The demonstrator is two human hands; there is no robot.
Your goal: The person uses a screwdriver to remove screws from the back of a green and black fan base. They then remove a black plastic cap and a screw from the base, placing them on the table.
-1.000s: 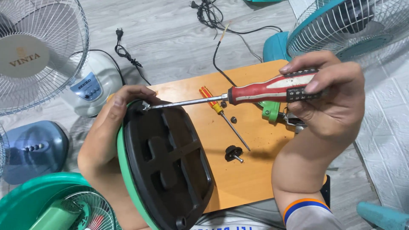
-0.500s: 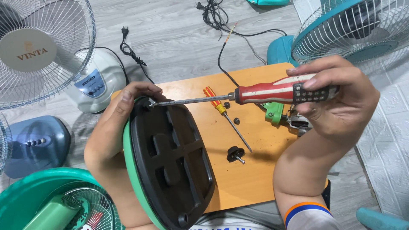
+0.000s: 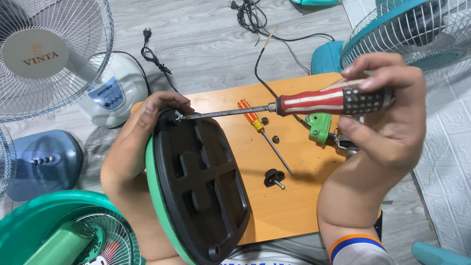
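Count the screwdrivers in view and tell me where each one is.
2. The red-and-white-handled screwdriver is in the right hand, its tip at the black underside of the fan base. The orange-handled screwdriver lies on the wooden board. Others may be hidden.

Bare board (image 3: 294,206) below knob (image 3: 274,177) open for hands; 2 fans (image 3: 44,54) (image 3: 417,29) crowd both flanks.

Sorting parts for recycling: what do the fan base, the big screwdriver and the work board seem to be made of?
Fan base: looks like moulded plastic, matt black ribbed underside, green rim. Screwdriver: shiny metal shaft, handle probably glossy red-and-white plastic with a black studded grip. Work board: seemingly wood or laminate, smooth orange-brown face.
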